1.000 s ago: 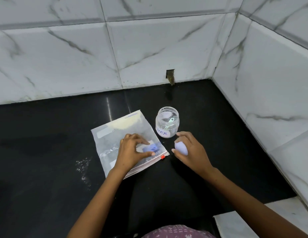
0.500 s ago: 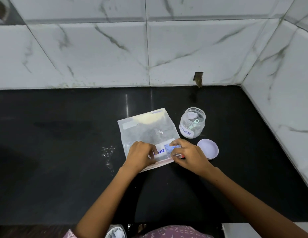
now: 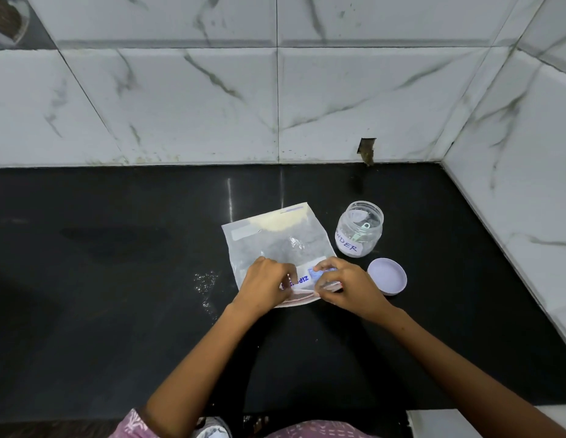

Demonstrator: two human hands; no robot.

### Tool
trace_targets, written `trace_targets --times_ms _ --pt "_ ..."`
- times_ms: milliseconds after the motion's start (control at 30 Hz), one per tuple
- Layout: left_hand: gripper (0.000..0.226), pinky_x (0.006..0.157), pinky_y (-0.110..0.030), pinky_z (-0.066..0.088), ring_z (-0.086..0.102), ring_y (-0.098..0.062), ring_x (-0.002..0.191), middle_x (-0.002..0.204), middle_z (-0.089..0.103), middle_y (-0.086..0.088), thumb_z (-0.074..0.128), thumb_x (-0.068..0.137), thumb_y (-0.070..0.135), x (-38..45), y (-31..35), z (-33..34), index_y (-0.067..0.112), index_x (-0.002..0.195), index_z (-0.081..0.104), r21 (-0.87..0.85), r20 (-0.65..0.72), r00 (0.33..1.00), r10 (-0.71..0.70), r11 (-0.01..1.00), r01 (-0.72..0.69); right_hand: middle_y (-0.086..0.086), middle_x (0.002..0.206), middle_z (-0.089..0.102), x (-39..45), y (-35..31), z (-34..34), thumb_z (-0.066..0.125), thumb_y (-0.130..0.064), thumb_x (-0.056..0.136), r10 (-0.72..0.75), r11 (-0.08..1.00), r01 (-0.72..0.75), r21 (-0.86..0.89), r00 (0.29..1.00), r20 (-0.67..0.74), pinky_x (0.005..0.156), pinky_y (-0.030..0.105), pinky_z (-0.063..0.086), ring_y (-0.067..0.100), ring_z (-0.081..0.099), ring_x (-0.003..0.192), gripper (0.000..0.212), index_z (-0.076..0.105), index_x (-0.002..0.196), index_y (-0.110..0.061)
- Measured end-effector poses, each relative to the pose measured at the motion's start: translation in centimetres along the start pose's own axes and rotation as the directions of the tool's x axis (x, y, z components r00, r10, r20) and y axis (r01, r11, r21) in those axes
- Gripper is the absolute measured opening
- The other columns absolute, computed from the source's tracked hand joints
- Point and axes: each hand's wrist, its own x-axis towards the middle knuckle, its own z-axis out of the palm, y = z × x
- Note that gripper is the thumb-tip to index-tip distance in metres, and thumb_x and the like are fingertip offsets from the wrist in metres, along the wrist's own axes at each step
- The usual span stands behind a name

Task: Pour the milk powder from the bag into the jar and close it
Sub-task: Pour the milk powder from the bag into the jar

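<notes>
Since a second ago the right hand [image 3: 348, 287] has set the lid [image 3: 387, 276] down on the black counter [image 3: 117, 279] and joined the left hand on the bag's near edge; over the last half second both hands barely shift.

At the far left the counter is bare, with a scatter of pale specks [image 3: 205, 284] just left of the bag. Next comes the left hand [image 3: 265, 287], fingers curled and pinching the zip edge of the bag [image 3: 275, 241]. That bag lies flat, its sealed mouth toward the person and running left to right between the two hands, while the milk powder [image 3: 280, 222] is heaped at the far end, away from the fingers. Right of it, the right hand pinches the same edge near the blue label, thumb and fingertips pressed together. Further right stands the open jar [image 3: 359, 229], upright, just beside the bag's right edge and nearer the right hand; its lid lies apart, close in front of it.

Both hands cover the zip, so whether it has begun to part cannot be told. Something pale green [image 3: 361, 233] sits in the jar, hard to identify.
</notes>
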Motion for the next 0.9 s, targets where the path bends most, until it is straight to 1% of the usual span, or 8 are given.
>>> trace_targets --times_ms 133,233,333,467,633,733,800,900 --pt "0.011 0.067 -0.024 0.025 0.055 -0.02 0.077 0.075 0.066 0.003 0.061 0.076 0.007 0.2 -0.1 -2.2 0.018 0.078 0.061 -0.05 -0.136 0.99 0.028 0.998 -0.035 -0.008 0.12 0.062 0.5 -0.7 -1.6 0.067 -0.03 0.084 -0.005 0.992 -0.001 -0.127 0.999 -0.045 0.083 0.036 0.051 0.011 0.057 0.111 0.009 0.075 0.086 -0.027" --pt "0.015 0.071 -0.029 0.035 0.053 -0.021 0.079 0.074 0.066 0.004 0.061 0.076 0.004 0.8 0.0 -5.1 0.019 0.076 0.064 -0.027 -0.219 0.973 0.078 0.996 -0.086 -0.008 0.104 0.069 2.0 -1.9 -4.0 0.066 -0.03 0.086 0.003 0.989 -0.034 -0.145 0.979 -0.206 0.073 0.035 0.052 0.012 0.064 0.096 0.013 0.075 0.085 -0.021" --pt "0.017 0.074 -0.03 0.034 0.055 -0.022 0.085 0.083 0.07 0.002 0.063 0.08 0.006 1.8 0.0 -8.4 0.021 0.08 0.071 0.03 -0.299 0.945 0.132 0.991 -0.129 -0.005 0.094 0.072 3.9 -3.6 -6.8 0.063 -0.033 0.088 -0.019 0.989 -0.025 -0.147 0.958 -0.286 0.07 0.034 0.051 0.012 0.064 0.086 0.021 0.076 0.085 -0.017" --pt "0.026 0.077 -0.032 0.038 0.054 -0.024 0.093 0.098 0.07 0.0 0.057 0.086 0.006 3.6 0.0 -12.6 0.023 0.094 0.075 0.116 -0.346 0.922 0.173 0.983 -0.141 -0.004 0.091 0.07 6.4 -6.1 -10.1 0.06 -0.036 0.09 -0.037 0.983 -0.02 -0.184 0.952 -0.304 0.069 0.037 0.052 0.011 0.062 0.079 0.025 0.075 0.082 -0.017" --pt "0.031 0.071 -0.027 0.029 0.051 -0.022 0.095 0.101 0.07 0.001 0.057 0.088 0.002 5.3 -0.3 -17.5 0.025 0.099 0.075 0.151 -0.377 0.909 0.176 0.98 -0.127 0.001 0.09 0.071 9.0 -8.6 -13.8 0.073 -0.022 0.08 -0.085 0.987 0.049 -0.153 0.967 -0.242 0.074 0.035 0.051 0.016 0.065 0.081 0.013 0.076 0.088 -0.013" --pt "0.043 0.069 -0.027 0.032 0.05 -0.021 0.093 0.103 0.067 0.002 0.057 0.081 -0.005 6.1 -0.6 -19.4 0.029 0.1 0.074 0.161 -0.366 0.917 0.157 0.982 -0.104 0.004 0.091 0.072 9.9 -9.7 -15.2 0.072 -0.01 0.079 -0.127 0.977 0.074 -0.201 0.956 -0.265 0.073 0.035 0.051 0.017 0.064 0.079 0.012 0.076 0.09 -0.012" --pt "0.052 0.067 -0.027 0.032 0.048 -0.018 0.09 0.103 0.064 0.005 0.055 0.075 -0.007 6.5 -1.0 -20.2 0.033 0.102 0.071 0.142 -0.34 0.929 0.148 0.984 -0.105 0.001 0.09 0.072 10.2 -10.2 -15.8 0.071 -0.009 0.079 -0.124 0.978 0.073 -0.193 0.955 -0.268 0.075 0.039 0.053 0.017 0.065 0.079 0.011 0.076 0.088 -0.014" --pt "0.045 0.072 -0.024 0.033 0.043 -0.007 0.091 0.108 0.064 0.01 0.062 0.074 0.001 6.6 -1.8 -20.8 0.032 0.105 0.07 0.126 -0.279 0.94 0.197 0.978 -0.168 -0.003 0.092 0.073 10.2 -10.4 -16.3 0.073 -0.013 0.079 -0.069 0.978 0.036 -0.205 0.985 -0.16 0.078 0.041 0.055 0.014 0.066 0.083 0.01 0.076 0.087 -0.019"
